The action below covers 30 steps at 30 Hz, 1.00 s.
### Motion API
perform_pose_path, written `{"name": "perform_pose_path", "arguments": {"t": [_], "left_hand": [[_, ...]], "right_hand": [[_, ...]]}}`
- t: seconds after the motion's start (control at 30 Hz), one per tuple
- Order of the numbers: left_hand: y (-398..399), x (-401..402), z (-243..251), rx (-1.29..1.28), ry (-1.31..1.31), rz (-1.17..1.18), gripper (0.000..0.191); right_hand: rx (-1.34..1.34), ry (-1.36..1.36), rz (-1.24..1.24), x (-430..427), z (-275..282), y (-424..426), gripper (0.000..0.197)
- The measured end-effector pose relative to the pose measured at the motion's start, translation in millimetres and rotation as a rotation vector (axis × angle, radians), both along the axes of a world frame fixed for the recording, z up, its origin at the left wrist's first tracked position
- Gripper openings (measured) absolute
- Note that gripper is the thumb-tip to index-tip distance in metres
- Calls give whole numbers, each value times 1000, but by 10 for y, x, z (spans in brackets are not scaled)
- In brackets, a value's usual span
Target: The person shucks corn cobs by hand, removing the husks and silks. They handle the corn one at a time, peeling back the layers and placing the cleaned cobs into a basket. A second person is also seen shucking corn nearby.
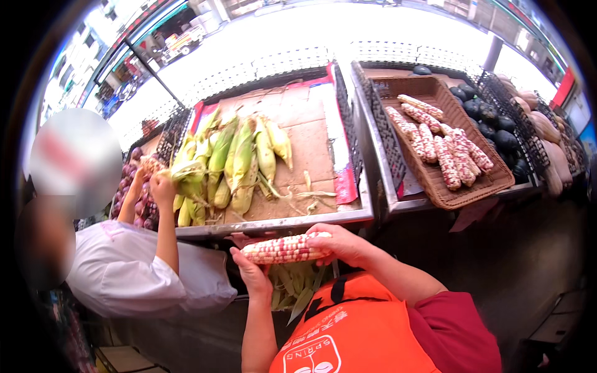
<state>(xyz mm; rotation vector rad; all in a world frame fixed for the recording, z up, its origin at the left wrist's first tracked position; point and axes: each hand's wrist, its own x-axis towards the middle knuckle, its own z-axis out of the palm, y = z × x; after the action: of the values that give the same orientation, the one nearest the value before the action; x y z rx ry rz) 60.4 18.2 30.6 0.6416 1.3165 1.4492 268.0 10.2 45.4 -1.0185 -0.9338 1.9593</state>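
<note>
Between my two hands I hold a husked ear of corn (284, 248) with mixed white and dark red kernels. My left hand (254, 275) grips its left end from below. Around the right end my right hand (338, 245) has its fingers curled. The ear lies nearly level, just in front of the metal edge of a display bin (308, 116). Several ears of corn in green husks (238, 163) are heaped in the left part of that bin. On the right, a brown woven basket (410, 86) holds several husked ears (447, 154) of the same mottled kind.
At my left a person in a white shirt (126, 270) holds a partly husked ear (189, 172). Red onions (128, 186) fill a bin there. Stripped husks (291, 284) lie below my hands. Dark green squashes (496, 121) and tan squashes (543, 126) are at the right.
</note>
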Motion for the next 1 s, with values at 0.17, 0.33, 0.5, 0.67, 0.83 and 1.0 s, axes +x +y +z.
{"name": "perform_pose_path", "arguments": {"t": [0.17,0.33,0.5,0.67,0.83,1.0], "left_hand": [[-86,5,129,5,-189,-166,36],[-127,-49,-19,63,-375,-327,31],[-319,-90,-209,-84,-34,-573,18],[-543,-346,-753,-251,323,-673,26],[-725,-335,-876,-229,708,-692,46],[-852,-204,-783,-75,1051,-674,39]], "right_hand": [[80,-104,-72,64,160,-124,33],[204,-45,-115,351,322,-200,32],[105,697,-521,719,374,-93,25],[231,673,-1121,1742,357,231,33],[350,597,-1193,1848,499,403,31],[248,350,-698,815,309,805,12]]}}
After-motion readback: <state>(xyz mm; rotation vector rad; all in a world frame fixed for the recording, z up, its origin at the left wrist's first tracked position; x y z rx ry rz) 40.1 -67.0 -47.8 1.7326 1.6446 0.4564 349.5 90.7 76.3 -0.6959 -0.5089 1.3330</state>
